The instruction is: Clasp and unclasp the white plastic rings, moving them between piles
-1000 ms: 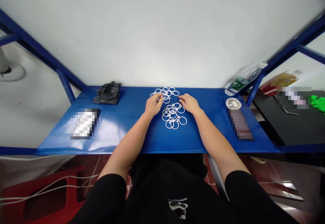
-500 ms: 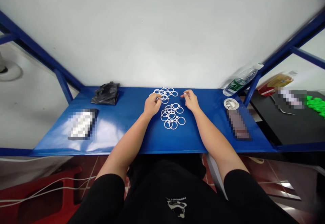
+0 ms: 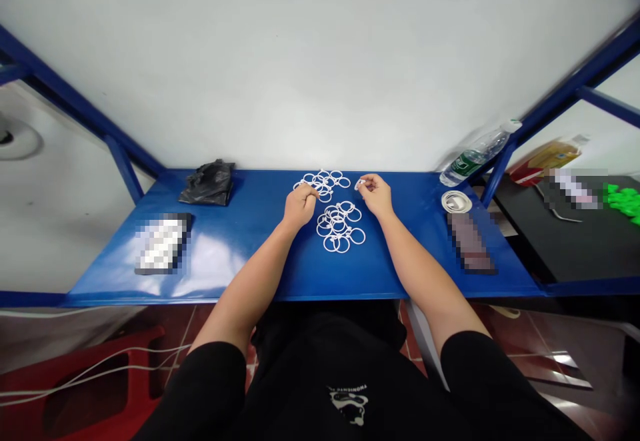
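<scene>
Head view gives me both hands over a blue bench, with two loose clusters of white rings lying between and around them. I see the back rings close to the pale wall, overlapping one another; the front rings lie nearer the person, also overlapped, with one reaching out at their right side. The left hand is curled, thumb near the forefinger, its fingertips at the near edge of the back rings; I cannot tell whether it has hold of one. The right hand is just to the right of the back rings, thumb and forefinger closed in a pinch on a small white piece, too small for me to make out in detail. Well to the left, I have a crumpled black bag at the back of the bench and a blurred-out dark-edged item in front of it. Toward the right end are a clear bottle with a green label, a coil of white cable just in front, and another blurred dark item beside the coil, on its near side.
</scene>
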`<act>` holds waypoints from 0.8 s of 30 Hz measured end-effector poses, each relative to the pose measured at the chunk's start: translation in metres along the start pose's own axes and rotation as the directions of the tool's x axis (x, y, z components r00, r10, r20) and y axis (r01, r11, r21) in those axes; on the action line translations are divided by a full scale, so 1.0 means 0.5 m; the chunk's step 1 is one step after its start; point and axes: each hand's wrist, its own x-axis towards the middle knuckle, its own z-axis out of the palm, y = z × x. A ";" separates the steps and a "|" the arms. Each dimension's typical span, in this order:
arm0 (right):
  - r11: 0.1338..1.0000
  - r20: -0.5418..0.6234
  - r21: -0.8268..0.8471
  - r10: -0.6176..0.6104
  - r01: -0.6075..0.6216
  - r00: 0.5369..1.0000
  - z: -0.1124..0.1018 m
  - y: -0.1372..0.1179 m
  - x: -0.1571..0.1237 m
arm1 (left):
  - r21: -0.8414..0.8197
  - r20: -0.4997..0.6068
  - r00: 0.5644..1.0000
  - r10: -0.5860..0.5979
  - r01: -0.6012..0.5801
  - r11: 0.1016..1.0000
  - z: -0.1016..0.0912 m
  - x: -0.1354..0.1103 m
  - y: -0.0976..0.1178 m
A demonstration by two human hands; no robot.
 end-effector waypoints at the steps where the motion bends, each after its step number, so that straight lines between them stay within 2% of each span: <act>1: 0.999 -0.037 -0.023 -0.032 0.031 0.999 0.001 0.000 0.000 | -0.004 0.000 1.000 0.012 -0.012 1.000 0.000 0.000 -0.002; 4: 0.994 -0.123 -0.072 -0.092 0.083 0.988 0.002 0.001 0.001 | -0.018 0.009 0.999 0.041 -0.041 0.999 0.005 -0.002 -0.007; 9: 1.000 -0.105 -0.010 -0.007 0.006 0.994 -0.001 0.005 0.004 | -0.039 0.111 0.993 -0.043 0.048 0.998 0.020 -0.018 -0.005; 11: 1.000 -0.079 0.025 0.021 -0.019 0.997 -0.002 0.006 0.005 | -0.031 0.186 0.982 0.012 -0.006 0.999 0.024 -0.023 0.001; 15: 1.000 -0.041 0.020 0.022 -0.022 0.999 -0.001 0.007 0.004 | -0.064 0.294 0.935 0.199 -0.188 0.980 0.027 -0.025 0.012; 17: 1.000 -0.038 0.000 0.018 -0.018 0.999 -0.001 0.007 0.004 | -0.084 0.281 0.927 0.248 -0.234 0.969 0.026 -0.023 0.014; 19: 1.000 -0.041 -0.006 0.021 -0.021 0.999 0.000 0.006 0.004 | -0.054 0.227 0.944 0.240 -0.233 0.971 0.023 -0.020 0.012; 22: 1.000 -0.047 0.008 0.029 -0.028 0.998 -0.001 0.008 0.006 | 0.057 0.111 0.987 0.119 -0.126 0.990 0.015 -0.012 0.003; 24: 0.999 -0.031 0.027 0.028 -0.028 0.999 -0.002 0.010 0.009 | 0.131 0.057 0.998 0.015 -0.023 0.991 0.009 -0.007 -0.006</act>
